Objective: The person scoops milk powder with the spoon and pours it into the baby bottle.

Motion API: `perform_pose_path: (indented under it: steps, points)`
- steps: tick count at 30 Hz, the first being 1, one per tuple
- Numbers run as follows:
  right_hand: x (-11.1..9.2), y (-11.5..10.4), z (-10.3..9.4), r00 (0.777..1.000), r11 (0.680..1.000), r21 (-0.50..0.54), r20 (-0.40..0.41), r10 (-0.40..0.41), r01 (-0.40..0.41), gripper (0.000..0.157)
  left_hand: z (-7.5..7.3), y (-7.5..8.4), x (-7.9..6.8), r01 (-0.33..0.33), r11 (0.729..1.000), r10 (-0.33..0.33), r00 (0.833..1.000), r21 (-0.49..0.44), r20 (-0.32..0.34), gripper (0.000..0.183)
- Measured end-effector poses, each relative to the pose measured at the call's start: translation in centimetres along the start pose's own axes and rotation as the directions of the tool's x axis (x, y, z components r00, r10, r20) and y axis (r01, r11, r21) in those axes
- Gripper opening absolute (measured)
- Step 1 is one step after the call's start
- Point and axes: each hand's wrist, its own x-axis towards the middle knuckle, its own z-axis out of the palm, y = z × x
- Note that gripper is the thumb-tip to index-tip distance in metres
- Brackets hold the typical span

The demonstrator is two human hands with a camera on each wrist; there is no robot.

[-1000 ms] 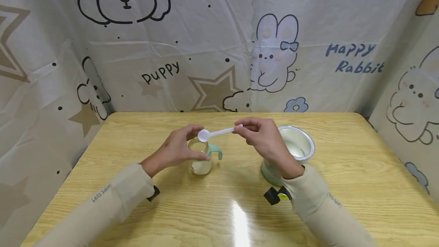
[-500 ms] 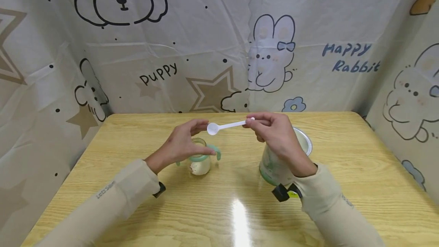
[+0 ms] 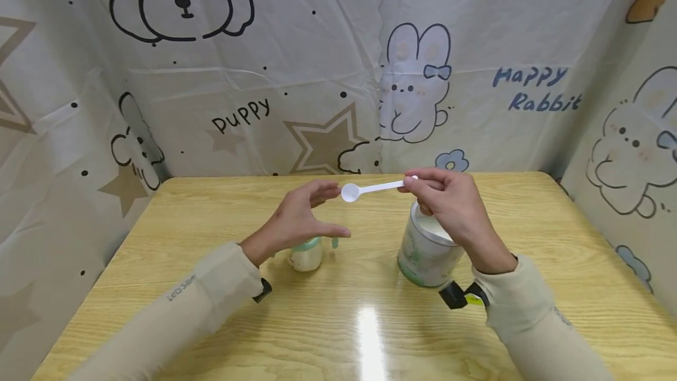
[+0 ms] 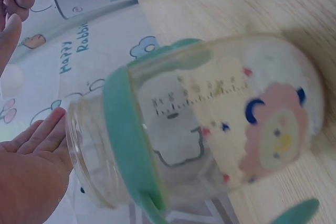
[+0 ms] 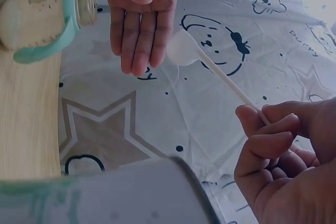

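Note:
My right hand (image 3: pixel 457 210) pinches the handle end of a white measuring scoop (image 3: pixel 351 193) between thumb and fingers. The scoop hangs above the table, its bowl close to the fingertips of my left hand (image 3: pixel 293 219). That left hand is held with fingers extended and thumb apart, over and partly hiding a baby bottle (image 3: pixel 307 258). The bottle stands uncapped on the table, with a mint-green handle collar (image 4: pixel 128 135), a printed pink animal and a measuring scale. Below my right hand is an open milk powder can (image 3: pixel 425 254), with pale powder visible inside.
The light wooden table (image 3: pixel 317 334) ends at a patterned cloth backdrop (image 3: pixel 317 75), which also runs along both sides. A wrist strap with a black block (image 3: pixel 453 296) sits at my right sleeve.
Both hands have moved right, the scoop going from over the bottle's mouth towards the can. My left hand has come away from the bottle, which stays standing.

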Motion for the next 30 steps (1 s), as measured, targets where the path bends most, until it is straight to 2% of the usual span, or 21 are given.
perform_pose_path:
  steps: [8, 19, 30]
  points:
    - [-0.2, 0.3, -1.6, 0.999, 0.997, -0.074, -0.034, -0.001, -0.002, 0.038, 1.0, 0.5, 0.6, -0.024, 0.999, 0.024, 1.0, -0.022, 0.014, 0.086]
    - [-0.8, 1.0, -3.8, 0.996, 0.995, -0.083, -0.08, 0.047, -0.053, 0.043, 2.4, 1.0, 1.4, -0.03, 0.999, 0.031, 0.999, -0.017, 0.026, 0.088]
    - [-1.2, 2.2, -6.1, 0.992, 0.991, -0.136, -0.123, 0.001, -0.018, 0.044, 3.8, 1.4, 1.9, -0.071, 0.997, 0.073, 0.996, -0.032, 0.058, 0.091]
